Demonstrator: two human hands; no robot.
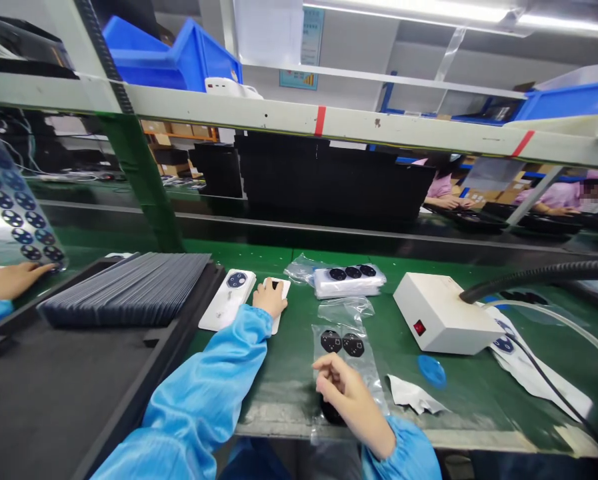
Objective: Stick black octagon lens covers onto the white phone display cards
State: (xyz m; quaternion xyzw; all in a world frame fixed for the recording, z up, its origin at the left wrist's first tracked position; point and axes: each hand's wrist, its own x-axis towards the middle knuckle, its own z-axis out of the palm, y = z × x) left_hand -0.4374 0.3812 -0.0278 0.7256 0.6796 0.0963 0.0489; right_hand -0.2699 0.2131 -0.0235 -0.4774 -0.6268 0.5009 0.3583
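My left hand (pixel 271 297) rests on a white phone back panel (pixel 280 285), with its fingers over a dark spot on the panel. Beside it lies a second white panel (pixel 227 300) carrying a dark round camera module. My right hand (pixel 343 393) curls over a black piece (pixel 331 412), most of which my fingers hide. It lies on a clear plastic bag (pixel 343 347) holding two black rounded-square parts. A co-worker's hand (pixel 13 280) in a blue sleeve reaches in at the far left, near a clear sheet of round dark parts (pixel 19 207).
A stack of dark slim sheets (pixel 129 287) lies in a black tray (pixel 79 373). On the green bench stand a white box with a red switch (pixel 441 313), a wrapped stack of round parts (pixel 349 280), a blue disc (pixel 432 371) and a white cloth (pixel 413 395). A shelf (pixel 319 120) spans above.
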